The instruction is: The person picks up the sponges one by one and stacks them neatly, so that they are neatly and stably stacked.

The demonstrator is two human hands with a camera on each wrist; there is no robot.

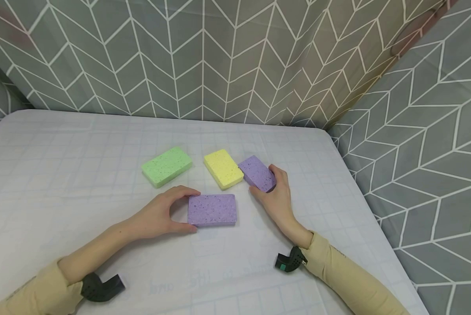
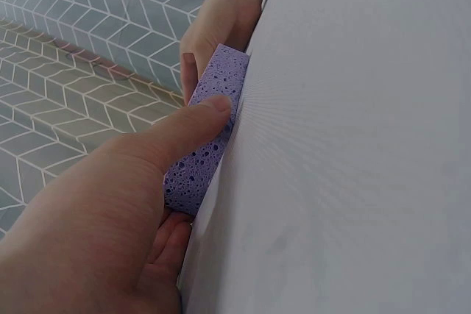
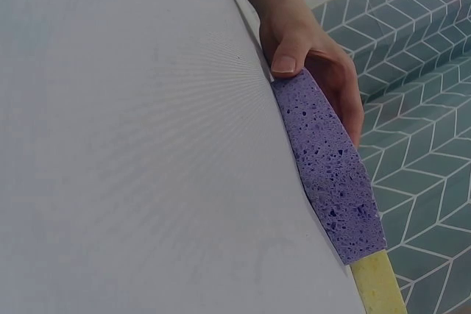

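Note:
Four sponges lie on the white-covered table. My left hand (image 1: 156,216) grips the left end of the nearer purple sponge (image 1: 212,210), thumb on its near edge and fingers at the far edge. In the left wrist view the thumb (image 2: 188,126) lies across this sponge's pitted side. My right hand (image 1: 279,201) holds the other purple sponge (image 1: 256,173) between thumb and fingers, at its lower right part. That sponge sits against the right side of a yellow sponge (image 1: 223,169). The right wrist view shows my left hand (image 3: 313,53) on the nearer purple sponge.
A green sponge (image 1: 166,166) lies tilted at the left, beyond my left hand. The table (image 1: 62,153) ends at a grey curtain (image 1: 188,57) with white zigzag lines, at the back and right. Dark cameras (image 1: 101,288) sit at both cuffs.

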